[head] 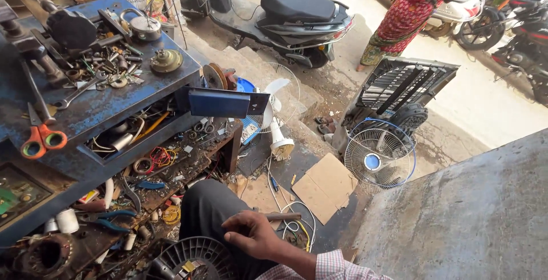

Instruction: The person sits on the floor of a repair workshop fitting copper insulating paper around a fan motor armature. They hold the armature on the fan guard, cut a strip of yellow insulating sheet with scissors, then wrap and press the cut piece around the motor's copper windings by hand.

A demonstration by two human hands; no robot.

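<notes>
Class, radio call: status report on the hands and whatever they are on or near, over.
Right hand open, resting on dark-trousered knee. Left hand out of view. Round black fan grille just below the hand, white cable beside it. Cluttered blue workbench to the left.

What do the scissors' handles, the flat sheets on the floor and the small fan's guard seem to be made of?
Scissors: handles look like glossy orange plastic, blades dull grey metal.
Sheets: likely cardboard, matte brown with torn, uneven edges.
Fan guard: thin wire, probably metal, with a blue rim that looks coated or plastic.
</notes>
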